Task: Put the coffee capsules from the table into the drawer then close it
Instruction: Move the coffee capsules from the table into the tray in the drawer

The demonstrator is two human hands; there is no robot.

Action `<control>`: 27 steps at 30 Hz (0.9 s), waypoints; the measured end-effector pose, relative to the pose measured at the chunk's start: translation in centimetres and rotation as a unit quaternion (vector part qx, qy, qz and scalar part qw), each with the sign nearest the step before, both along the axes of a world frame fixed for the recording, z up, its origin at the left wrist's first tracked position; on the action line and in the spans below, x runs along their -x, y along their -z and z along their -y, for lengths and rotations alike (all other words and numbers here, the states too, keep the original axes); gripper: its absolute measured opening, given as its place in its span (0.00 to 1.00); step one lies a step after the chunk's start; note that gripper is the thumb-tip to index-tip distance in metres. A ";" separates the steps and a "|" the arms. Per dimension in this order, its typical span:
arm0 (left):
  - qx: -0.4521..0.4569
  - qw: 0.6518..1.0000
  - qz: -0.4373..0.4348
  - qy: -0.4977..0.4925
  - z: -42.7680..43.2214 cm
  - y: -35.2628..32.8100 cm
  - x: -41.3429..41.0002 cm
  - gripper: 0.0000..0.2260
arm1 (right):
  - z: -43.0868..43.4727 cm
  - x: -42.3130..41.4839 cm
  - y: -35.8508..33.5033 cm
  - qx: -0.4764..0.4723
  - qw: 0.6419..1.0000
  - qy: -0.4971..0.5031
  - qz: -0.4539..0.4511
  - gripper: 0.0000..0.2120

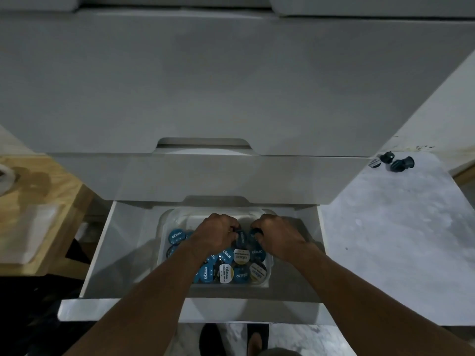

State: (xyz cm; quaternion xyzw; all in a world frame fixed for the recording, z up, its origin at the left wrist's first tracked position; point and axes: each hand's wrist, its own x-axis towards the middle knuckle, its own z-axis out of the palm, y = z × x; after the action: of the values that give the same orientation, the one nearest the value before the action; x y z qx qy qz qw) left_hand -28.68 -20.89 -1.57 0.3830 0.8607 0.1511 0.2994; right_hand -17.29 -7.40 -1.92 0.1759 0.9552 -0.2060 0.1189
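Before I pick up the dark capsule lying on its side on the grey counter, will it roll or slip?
The capsule is tapered and lies on its side, so a nudge would probably roll it in a curve. It looks small and likely light. The counter looks smooth, so it may slide; pinch it at the rim.

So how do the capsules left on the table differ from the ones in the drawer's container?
The capsules on the table are few, loose and tipped on their sides; the capsules in the container are many, packed together, mostly showing printed lids. The first group sits untouched; both hands are among the second. Both groups look dark-bodied.

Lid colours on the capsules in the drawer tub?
Mostly blue lids with white lettering, a few white-and-gold ones. Head view, the only one.
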 end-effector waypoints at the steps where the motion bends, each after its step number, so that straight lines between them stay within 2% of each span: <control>1: 0.006 1.000 -0.003 0.004 0.0 -0.1 -0.1 0.12 | 0.0 0.0 0.0 0.000 1.000 0.000 0.000 0.09; 12: 0.026 0.999 -0.031 0.000 -0.5 -0.3 -0.8 0.10 | -0.4 -0.4 0.2 0.017 1.000 -0.017 -0.009 0.09; 19: 0.023 0.997 -0.066 -0.019 -0.5 -0.8 -2.1 0.16 | 0.0 -1.6 -0.6 0.008 1.000 -0.023 -0.015 0.11; 27: -0.069 0.976 -0.204 -0.014 1.0 -3.9 -4.3 0.16 | 1.5 -5.2 -4.2 -0.045 0.993 0.053 -0.093 0.14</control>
State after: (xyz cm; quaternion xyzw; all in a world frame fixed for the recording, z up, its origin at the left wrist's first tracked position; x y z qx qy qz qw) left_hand -24.35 -21.89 2.37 0.4138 0.8962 0.1334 0.0883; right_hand -12.13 -8.92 2.24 0.2117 0.9597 -0.1845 0.0105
